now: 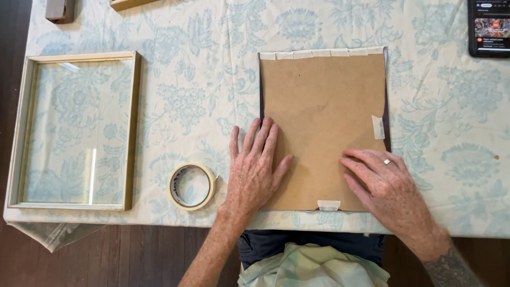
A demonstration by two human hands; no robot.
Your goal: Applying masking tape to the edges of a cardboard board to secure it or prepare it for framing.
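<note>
A brown backing board (322, 111) lies flat near the table's front edge, over a dark sheet whose edges show at its left and right sides. Strips of masking tape (319, 53) run along its top edge, with single pieces on the right side and at the bottom. My left hand (254, 170) rests flat on the board's lower left edge, fingers spread. My right hand (383, 183), wearing a ring, presses flat on the lower right corner. Neither hand holds anything.
A roll of masking tape (192, 186) lies left of my left hand. A pale wooden frame with glass (74, 130) sits at the far left. A tablet with a lit screen (489, 27) is at the top right. A patterned cloth (191, 95) covers the table.
</note>
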